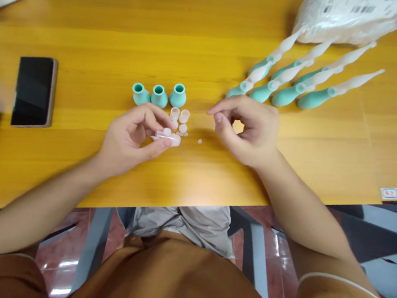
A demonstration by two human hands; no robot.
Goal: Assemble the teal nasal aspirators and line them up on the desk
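Worktop [124,43] of yellow-brown wood fills most of my view, its near edge running just before the seated person's lap. Far right on it I make out a plastic-wrapped package [351,23]. Nearer the middle are the person's two hands. The left grip [127,135] is closed lightly, thumb against fingers, around a clear plastic piece [166,137]. The right grip [259,122] is over the worktop to the right, thumb and forefinger tips close together; from here I cannot tell whether anything is pinched there. On the left lies a dark-screened phone [33,91]. Seven teal droppers with white tips [315,98] lie in two slanting rows on the far right, short of the package. Three teal bulbs [159,97] stand in a line just beyond the left grip, mouths up. Right of that grip I see small clear cups [184,116], with tiny discs [199,141] on the near side, one lying apart to the right.
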